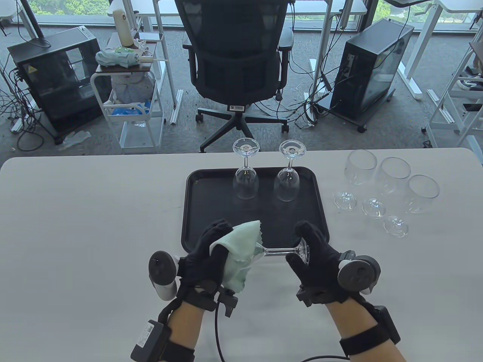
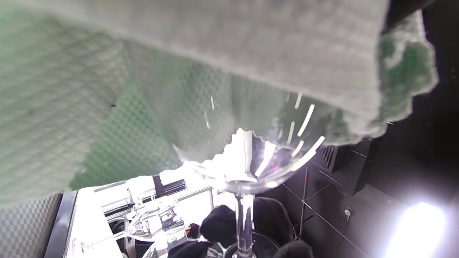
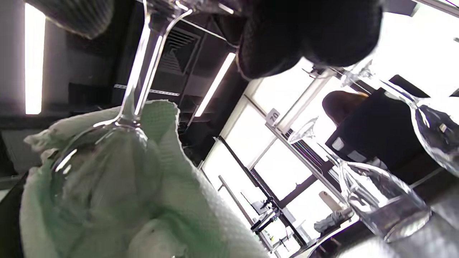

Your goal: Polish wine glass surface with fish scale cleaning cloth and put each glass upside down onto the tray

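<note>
The gloved left hand [image 1: 205, 252] wraps a pale green scalloped cleaning cloth [image 1: 239, 254] around the bowl of a clear stemmed wine glass [image 1: 281, 252] held sideways over the black rectangular tray's [image 1: 196, 211] six o'clock edge. The gloved right hand [image 1: 315, 260] pinches its foot at three o'clock.

Clear wine glass [image 1: 279, 252] lies sideways above black tray [image 1: 196, 211], bowl wrapped in pale-green cloth [image 1: 239, 254].

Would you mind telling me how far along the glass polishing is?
Two glasses stand upside down on the tray. A third glass is being polished: right hand holds its foot, left hand wraps its bowl in the cloth. Three upright glasses remain beside the tray.
</note>
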The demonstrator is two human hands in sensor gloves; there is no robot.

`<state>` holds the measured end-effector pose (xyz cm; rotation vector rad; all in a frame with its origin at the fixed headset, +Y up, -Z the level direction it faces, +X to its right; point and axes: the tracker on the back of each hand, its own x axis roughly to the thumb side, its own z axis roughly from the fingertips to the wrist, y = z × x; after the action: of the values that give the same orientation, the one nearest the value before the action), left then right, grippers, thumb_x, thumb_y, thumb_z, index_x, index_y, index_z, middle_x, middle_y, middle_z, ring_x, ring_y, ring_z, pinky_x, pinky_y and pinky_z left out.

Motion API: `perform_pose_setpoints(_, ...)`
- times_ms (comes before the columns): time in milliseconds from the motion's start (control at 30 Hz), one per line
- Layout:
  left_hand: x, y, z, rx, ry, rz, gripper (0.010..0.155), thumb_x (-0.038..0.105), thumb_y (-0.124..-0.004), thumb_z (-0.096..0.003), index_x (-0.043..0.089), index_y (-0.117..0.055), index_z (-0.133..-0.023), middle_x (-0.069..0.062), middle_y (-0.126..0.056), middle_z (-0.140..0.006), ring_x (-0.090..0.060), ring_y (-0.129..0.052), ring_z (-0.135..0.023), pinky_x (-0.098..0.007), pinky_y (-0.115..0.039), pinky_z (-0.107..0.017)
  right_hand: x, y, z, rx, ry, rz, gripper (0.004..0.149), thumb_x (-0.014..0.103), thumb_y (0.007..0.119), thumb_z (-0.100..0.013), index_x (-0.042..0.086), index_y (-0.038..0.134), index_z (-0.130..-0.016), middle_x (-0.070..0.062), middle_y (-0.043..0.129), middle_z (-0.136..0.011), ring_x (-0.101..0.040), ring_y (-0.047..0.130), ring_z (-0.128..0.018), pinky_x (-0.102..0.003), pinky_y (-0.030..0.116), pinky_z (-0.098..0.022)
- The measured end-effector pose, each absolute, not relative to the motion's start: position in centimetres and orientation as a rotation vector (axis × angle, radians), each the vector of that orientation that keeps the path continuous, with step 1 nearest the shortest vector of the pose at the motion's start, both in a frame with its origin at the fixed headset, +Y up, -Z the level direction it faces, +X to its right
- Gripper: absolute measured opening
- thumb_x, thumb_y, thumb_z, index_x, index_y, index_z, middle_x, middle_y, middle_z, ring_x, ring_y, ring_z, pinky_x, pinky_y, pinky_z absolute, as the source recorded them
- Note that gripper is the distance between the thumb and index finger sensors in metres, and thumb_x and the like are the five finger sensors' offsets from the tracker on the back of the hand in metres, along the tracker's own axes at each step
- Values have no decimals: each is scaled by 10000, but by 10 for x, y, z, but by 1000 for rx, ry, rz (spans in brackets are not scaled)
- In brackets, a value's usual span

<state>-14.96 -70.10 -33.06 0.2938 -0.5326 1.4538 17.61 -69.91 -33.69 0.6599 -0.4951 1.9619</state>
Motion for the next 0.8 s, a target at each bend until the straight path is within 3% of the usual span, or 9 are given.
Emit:
perform_pose_setpoints(100,-149,-700,-330,344,-544,1400,585,649,-708,-514,342,-658,-1010,-24,-566,-1138,-359,-659,-1014,-610,-815,-593,178,-705,-342,551,-258,1916,784,715,616,-504,257,386,-1097,-201,654,-953,-279,917,-495,-464,842,-373)
perform_pose_setpoints(267,-155,-699,-332,331,-551,1446,556,585,-672,-543,289,-682,-1013,-27,-601,-1139,-372,-643,-1042,-661,-710,-693,177,-706,-341,504,-328,1910,759,684,571,-518,241,375,-1102,-200,647,-962,-282,918,-500,-467,843,-374)
perform_pose_setpoints(367,-170,-694,-332,397,-503,1501,527,544,-692,-547,223,-753,-960,-31,-698,-1090,-365,-727,-996,-632,-728,-695,180,-706,-340,484,-348,1901,756,680,558,-522,236,366,-1103,-202,639,-963,-282,914,-504,-467,841,-377)
perform_pose_setpoints(800,-300,-691,-324,620,-220,1633,502,501,-706,-569,163,-805,-927,-65,-763,-1052,-379,-771,-967,-620,-734,-701,194,-709,-347,426,-364,1881,759,689,568,-519,237,387,-1102,-199,652,-957,-280,916,-499,-468,842,-376)
